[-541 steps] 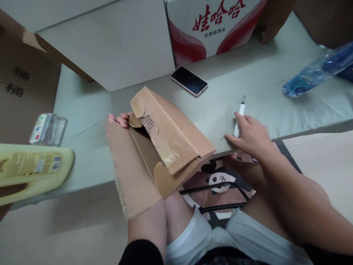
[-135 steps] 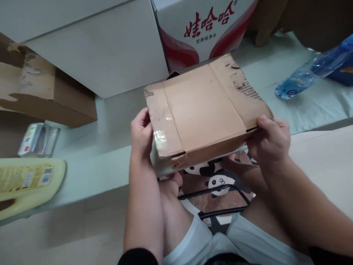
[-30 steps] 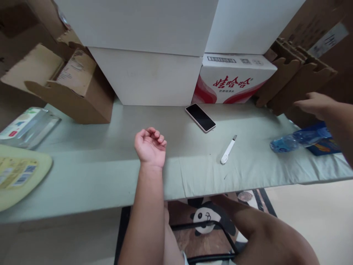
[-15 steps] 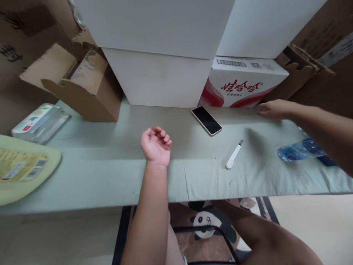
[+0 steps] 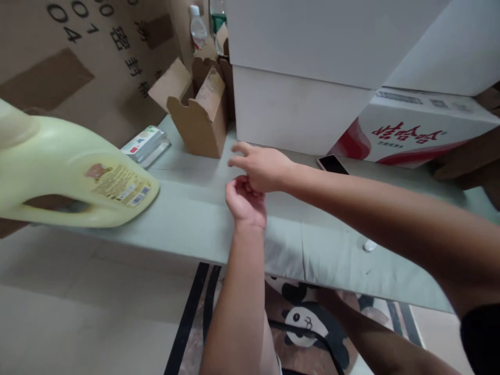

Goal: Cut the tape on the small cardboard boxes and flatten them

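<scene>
My left hand (image 5: pixel 247 204) rests palm up over the cloth-covered table (image 5: pixel 187 219), its fingers loosely curled and nothing visible in the palm. Across its fingertips reaches my right hand (image 5: pixel 262 167), back upward, with two fingers stretched out to the left and apart. The two hands overlap and seem to touch; the right hand's lower fingers are hidden. Beyond my right forearm a phone (image 5: pixel 333 164) lies partly covered. Only the white handle end of a small knife (image 5: pixel 369 245) shows below that arm.
A pale yellow jug (image 5: pixel 113 151) stands at the left, near a clear plastic pack (image 5: pixel 150 146). Behind are an open cardboard box (image 5: pixel 201 133), stacked white boxes (image 5: pixel 297 112) and a red-and-white carton (image 5: pixel 406 133). Small bottles (image 5: pixel 198 28) stand at the back.
My right hand has swung from the far right to the left, over my left hand. The view has turned left, bringing more of the yellow jug in. The left hand stays palm up.
</scene>
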{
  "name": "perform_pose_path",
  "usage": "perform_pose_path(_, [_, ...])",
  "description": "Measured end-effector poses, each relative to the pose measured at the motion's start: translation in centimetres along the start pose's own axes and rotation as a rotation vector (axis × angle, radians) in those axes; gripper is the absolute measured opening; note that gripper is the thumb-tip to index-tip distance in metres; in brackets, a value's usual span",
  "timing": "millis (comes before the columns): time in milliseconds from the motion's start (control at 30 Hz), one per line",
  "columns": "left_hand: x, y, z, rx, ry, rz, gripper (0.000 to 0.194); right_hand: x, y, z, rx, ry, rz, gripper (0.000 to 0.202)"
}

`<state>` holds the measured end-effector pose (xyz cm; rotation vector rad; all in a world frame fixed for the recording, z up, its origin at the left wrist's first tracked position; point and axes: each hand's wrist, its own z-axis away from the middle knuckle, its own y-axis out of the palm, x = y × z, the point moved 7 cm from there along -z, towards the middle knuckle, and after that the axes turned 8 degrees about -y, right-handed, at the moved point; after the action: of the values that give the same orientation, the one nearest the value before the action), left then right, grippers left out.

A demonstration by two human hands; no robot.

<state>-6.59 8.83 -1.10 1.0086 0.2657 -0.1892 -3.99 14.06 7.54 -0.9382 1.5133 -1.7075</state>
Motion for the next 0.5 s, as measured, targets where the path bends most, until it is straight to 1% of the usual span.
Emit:
perform_pose_path(33, [-0.7, -0.4, 0.1, -0.018, 0.019, 0.037, 0.025, 1.0, -0.6, -1.9, -0.036, -0.025, -0.009, 0.052])
perform_pose_path(100, [-1.8, -0.8, 0.2, -0.018, 0.01, 0.074, 0.023, 1.9, -1.8, -5.1, -0.12, -0.005, -0.055, 0.049])
perform_pose_path(167, [-2.3, -0.9, 0.4, -0.006, -0.024, 0.072, 0.023, 1.6, -2.7, -7.8, -0.188, 0.078, -0.091, 0.042])
perform_pose_path(267, [-2.6, -0.9, 0.4, -0.013, -0.045, 0.063, 0.023, 0.5, -2.6, -10.7, -0.19, 0.173, -0.083, 0.04])
perform_pose_path(333, [-2.6, -0.9, 0.2, -0.019, -0.052, 0.058, 0.022, 0.1, -2.1, -11.8, -0.186, 0.157, -0.076, 0.036])
perform_pose_path(400, [-2.7, -0.9, 0.0, -0.032, -0.042, 0.044, 0.021, 0.4, -1.7, -12.1, -0.221, 0.087, -0.07, 0.036])
perform_pose_path(500, [-3.3, -1.5, -0.1, -0.104, 0.031, 0.007, 0.02, 0.9, -1.6, -10.6, -0.302, 0.004, -0.095, 0.044])
